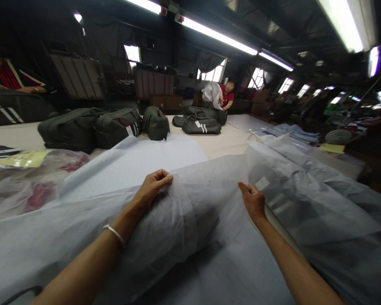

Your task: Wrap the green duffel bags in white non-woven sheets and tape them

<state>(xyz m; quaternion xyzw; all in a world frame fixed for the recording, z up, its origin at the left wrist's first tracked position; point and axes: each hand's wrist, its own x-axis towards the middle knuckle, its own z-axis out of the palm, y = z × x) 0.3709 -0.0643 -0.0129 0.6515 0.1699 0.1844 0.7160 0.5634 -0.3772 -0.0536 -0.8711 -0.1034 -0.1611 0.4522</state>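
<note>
A translucent plastic bag [203,195] is stretched between my two hands over the table. My left hand [157,182], with a silver bangle on its wrist, pinches the bag's edge between thumb and fingers. On the other side my right hand [252,198] is closed on the bag's edge too. Something dark shows dimly through the plastic below; I cannot make out what it is. A small white label [262,183] lies just past my right hand, on more of the crumpled plastic sheeting [305,199].
Several dark duffel bags [119,127] with white stripes stand along the pale table [231,146]. Plastic-wrapped goods with a yellow paper [22,159] lie at left. Across the table a person in red [227,95] handles a plastic bag; another person [19,78] is at far left.
</note>
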